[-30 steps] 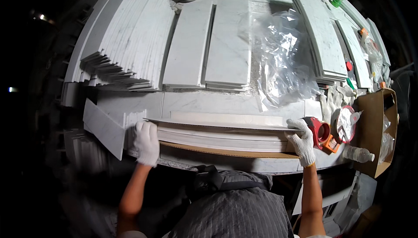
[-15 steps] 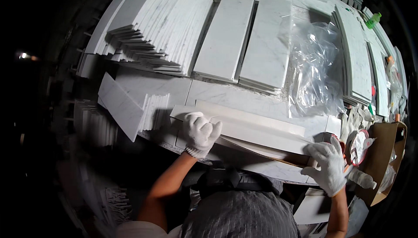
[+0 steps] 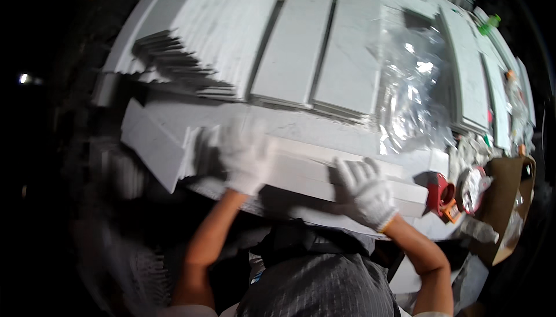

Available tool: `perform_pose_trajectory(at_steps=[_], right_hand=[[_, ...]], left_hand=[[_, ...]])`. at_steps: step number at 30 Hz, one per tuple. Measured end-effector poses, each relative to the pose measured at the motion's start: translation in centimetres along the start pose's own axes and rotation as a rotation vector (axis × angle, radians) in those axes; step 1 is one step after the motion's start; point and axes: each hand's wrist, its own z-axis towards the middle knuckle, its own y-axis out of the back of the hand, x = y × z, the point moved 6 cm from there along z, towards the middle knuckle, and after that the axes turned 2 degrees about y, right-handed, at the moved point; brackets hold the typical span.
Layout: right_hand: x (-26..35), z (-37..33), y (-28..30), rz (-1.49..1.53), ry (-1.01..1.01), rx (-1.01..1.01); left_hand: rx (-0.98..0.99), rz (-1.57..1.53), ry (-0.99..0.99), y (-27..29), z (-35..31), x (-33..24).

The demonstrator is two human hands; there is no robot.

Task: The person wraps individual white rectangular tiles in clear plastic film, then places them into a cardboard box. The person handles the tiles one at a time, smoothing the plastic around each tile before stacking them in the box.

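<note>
A long, narrow white carton (image 3: 301, 177) lies along the near edge of the work surface in front of me. Over its left end is my left hand (image 3: 246, 157) in a white knit glove, too smeared by motion to read the fingers. My right hand (image 3: 368, 195), gloved the same way, rests on the carton right of its middle, fingers spread and holding nothing. Just beyond the carton's right end stands a red tape dispenser (image 3: 439, 194) with an orange piece (image 3: 450, 211) beside it.
Stacked white marble-look slabs (image 3: 220, 27) fill the far left, with two more piles (image 3: 292, 50) beside them. Crumpled clear plastic (image 3: 414, 97) lies right of centre. A slanted slab (image 3: 153, 143) sits at left. At right are a brown cardboard box (image 3: 503, 210) and clear bottle (image 3: 480, 230).
My right hand has moved left from the carton's right end onto its top, uncovering the red dispenser. My left hand has shifted slightly left and up. The carton's brown inside no longer shows.
</note>
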Motion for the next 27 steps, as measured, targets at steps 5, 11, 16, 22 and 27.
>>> perform_pose_trajectory(at_steps=[5, 11, 16, 22, 27], right_hand=[[-8.7, -11.8, 2.0, 0.075, -0.236, -0.081], [-9.1, -13.0, 1.2, 0.122, -0.294, -0.198], [-9.4, -13.0, 0.5, 0.156, -0.326, -0.256], [-10.0, -13.0, 0.6, 0.181, -0.317, -0.305], [-10.6, -15.2, 0.5, 0.3, -0.341, -0.396]], left_hand=[[0.121, -0.326, 0.386, -1.4, -0.8, 5.7], [0.376, -0.611, 0.409, -2.2, -0.7, 6.2], [0.371, -0.411, 0.416, -1.7, -0.4, 5.0], [0.044, -0.181, -0.164, 1.3, 0.2, -4.2], [0.137, -0.328, -0.148, 1.3, 0.3, -5.2]])
